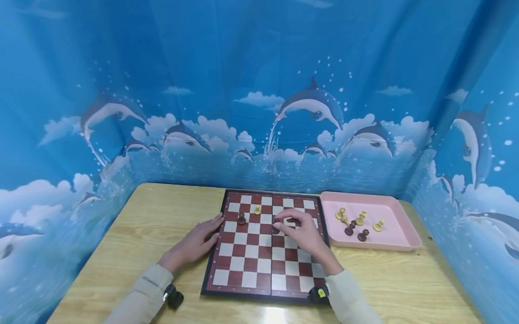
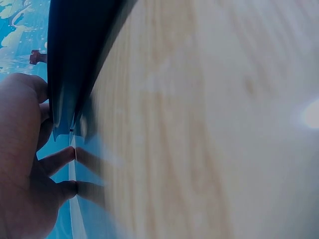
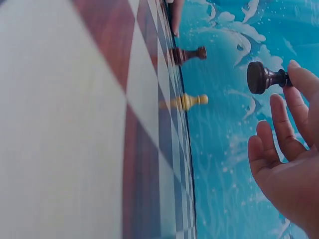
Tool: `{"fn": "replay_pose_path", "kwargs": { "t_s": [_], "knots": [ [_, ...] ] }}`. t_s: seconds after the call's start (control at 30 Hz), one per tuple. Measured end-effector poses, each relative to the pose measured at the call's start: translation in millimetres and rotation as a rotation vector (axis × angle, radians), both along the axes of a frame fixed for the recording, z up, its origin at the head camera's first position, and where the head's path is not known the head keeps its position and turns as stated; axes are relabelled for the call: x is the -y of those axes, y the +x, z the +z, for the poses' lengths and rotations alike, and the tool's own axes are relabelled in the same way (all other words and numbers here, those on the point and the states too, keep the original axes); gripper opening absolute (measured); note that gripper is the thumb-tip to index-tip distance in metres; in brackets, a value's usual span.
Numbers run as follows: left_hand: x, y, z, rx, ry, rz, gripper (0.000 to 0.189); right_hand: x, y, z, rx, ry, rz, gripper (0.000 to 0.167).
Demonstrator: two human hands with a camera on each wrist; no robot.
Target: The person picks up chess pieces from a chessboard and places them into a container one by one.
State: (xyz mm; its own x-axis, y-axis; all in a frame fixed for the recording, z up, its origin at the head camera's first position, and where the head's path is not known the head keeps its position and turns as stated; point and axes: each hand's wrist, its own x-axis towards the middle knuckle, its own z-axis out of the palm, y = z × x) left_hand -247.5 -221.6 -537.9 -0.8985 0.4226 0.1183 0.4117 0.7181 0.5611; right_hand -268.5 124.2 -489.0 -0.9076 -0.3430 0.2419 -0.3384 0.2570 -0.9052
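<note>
My right hand [image 1: 305, 234] pinches a dark brown chess piece [image 3: 264, 78] by its top between thumb and forefinger, over the right half of the chessboard [image 1: 251, 251]. In the right wrist view its round base faces the board with a gap between, and the fingertips hide its head. My left hand [image 1: 197, 242] lies at the board's left edge, fingers extended and touching the frame. On the board stand a dark brown rook [image 1: 241, 219], near the left fingertips, and a yellow pawn [image 1: 257, 210] just behind and to the right of it.
A pink tray [image 1: 398, 240] sits on the wooden table [image 1: 151, 215] against the board's right side. In it lie several yellow chess pieces [image 1: 378, 225] and two dark brown chess pieces [image 1: 363, 235]. A blue dolphin-print curtain [image 1: 229, 72] encloses the table's back and sides.
</note>
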Motion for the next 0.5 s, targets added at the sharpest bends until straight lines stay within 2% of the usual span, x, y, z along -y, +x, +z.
{"fn": "replay_pose_path", "kwargs": {
  "t_s": [0.2,0.5],
  "knots": [
    [-1.9,-1.2,0.0,0.017,-0.009,0.005,0.056,-19.2,-2.6,-3.6,-0.018,0.009,-0.074,0.024],
    [-1.6,1.0,1.7,0.023,0.005,0.014,0.056,-46.9,-3.3,-1.8,-0.058,0.019,-0.119,0.024]
  ]
}}
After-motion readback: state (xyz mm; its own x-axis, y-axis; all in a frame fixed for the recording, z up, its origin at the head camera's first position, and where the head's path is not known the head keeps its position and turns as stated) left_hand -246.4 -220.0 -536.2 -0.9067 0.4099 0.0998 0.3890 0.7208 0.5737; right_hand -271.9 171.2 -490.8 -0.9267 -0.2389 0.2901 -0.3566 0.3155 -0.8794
